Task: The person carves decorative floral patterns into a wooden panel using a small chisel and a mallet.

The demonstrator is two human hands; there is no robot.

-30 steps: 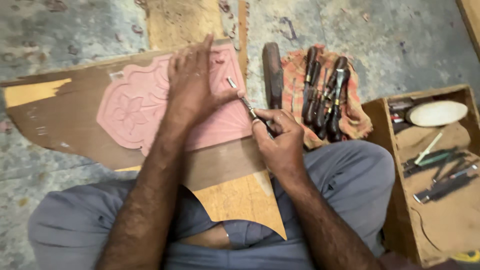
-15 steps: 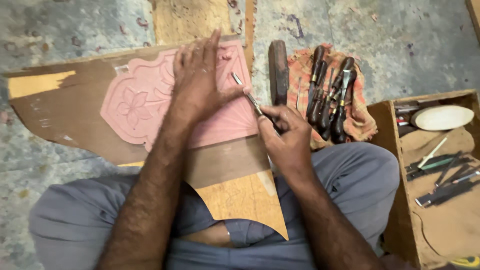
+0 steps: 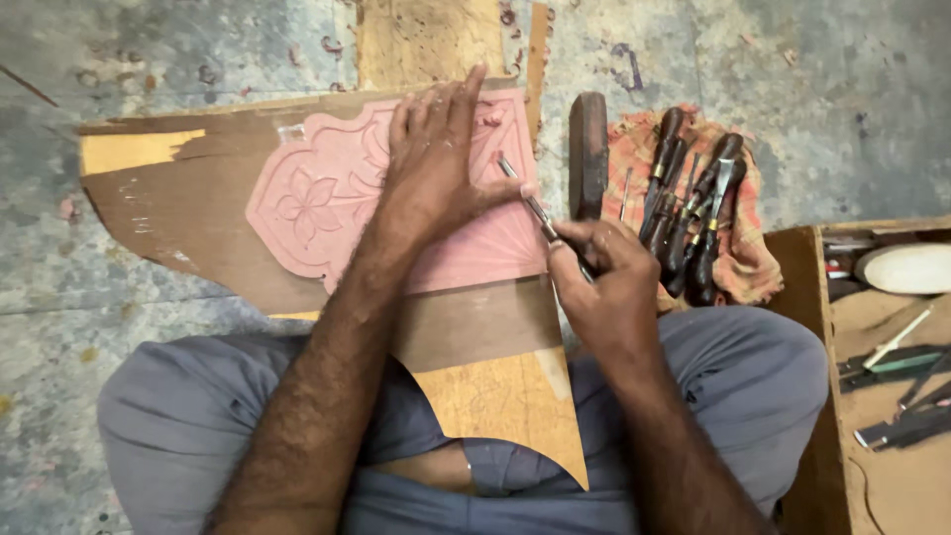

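Our wooden board point(image 3: 198, 213) bears the pink carved panel point(image 3: 327, 203). Our left hand point(image 3: 436, 163) presses flat, unclenched, on it. Our right hand point(image 3: 604, 282) grasps the chisel point(image 3: 530, 203), running diagonally, tip up-left at the panel's right edge.

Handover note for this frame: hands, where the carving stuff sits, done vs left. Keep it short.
Left hand: flat on the pink carved panel, pinning it to the brown board.
Right hand: grips a thin chisel, tip at the panel's right edge by the left thumb.
Spare chisels lie on a checked cloth; dark wooden block beside them.
Done: flower and border relief cut.
Left: right edge under the tip; hand hides the middle.
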